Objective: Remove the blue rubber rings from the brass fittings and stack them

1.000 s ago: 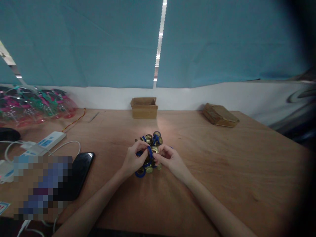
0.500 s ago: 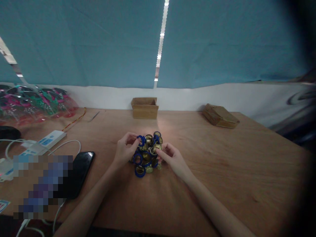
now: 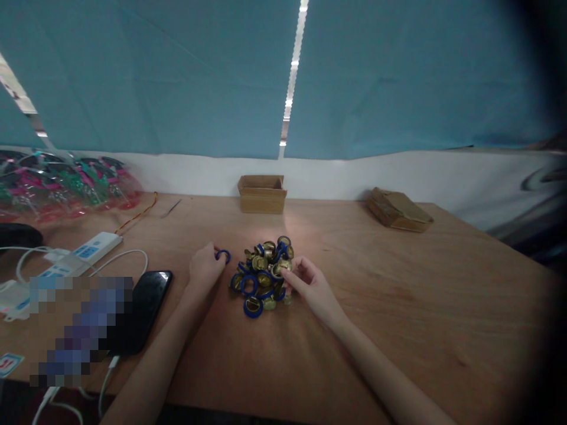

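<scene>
A pile of gold-coloured metal pieces and blue rings lies on the wooden table. Left of the pile, my left hand pinches a blue ring that is apart from the others. My right hand is at the pile's right edge, with thumb and fingers closed on a gold piece. Part of that piece is hidden by the fingertips.
An open cardboard box stands at the back, and another box lies back right. At left are a power strip, white cables, a black phone and plastic-wrapped items.
My left hand has moved left, away from the pile, with a blue ring between its fingers. My right hand has stayed at the pile. The view has shifted slightly.
</scene>
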### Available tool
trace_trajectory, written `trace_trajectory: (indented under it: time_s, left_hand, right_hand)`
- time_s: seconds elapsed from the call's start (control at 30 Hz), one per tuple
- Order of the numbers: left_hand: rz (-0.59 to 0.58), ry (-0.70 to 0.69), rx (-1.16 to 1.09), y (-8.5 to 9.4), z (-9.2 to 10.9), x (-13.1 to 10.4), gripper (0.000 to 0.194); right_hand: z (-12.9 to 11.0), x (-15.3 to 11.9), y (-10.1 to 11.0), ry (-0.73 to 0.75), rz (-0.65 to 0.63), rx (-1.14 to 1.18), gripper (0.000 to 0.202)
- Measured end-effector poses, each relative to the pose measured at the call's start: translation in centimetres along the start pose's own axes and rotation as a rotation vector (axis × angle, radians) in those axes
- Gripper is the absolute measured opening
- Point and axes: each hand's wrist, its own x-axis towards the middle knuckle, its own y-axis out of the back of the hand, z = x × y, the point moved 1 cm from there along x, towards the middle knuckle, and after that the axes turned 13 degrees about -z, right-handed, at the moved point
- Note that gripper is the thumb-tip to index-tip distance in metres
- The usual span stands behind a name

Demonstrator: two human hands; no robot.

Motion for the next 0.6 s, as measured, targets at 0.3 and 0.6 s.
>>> trace_trajectory:
  time_s: [0.3,0.6]
  left_hand:
    - [0.18,-0.424,-0.138,-0.3,4.2,-1.8,0.012]
    - [-0.161,-0.684,-0.426,-1.0,8.0,-6.0,0.018]
  right_hand:
    - [0.1,-0.2,-0.5,0.13,0.034,-0.25,0.034]
    - [-0.4,-0.8,-0.8,0.252,0.104,-0.806,0.034]
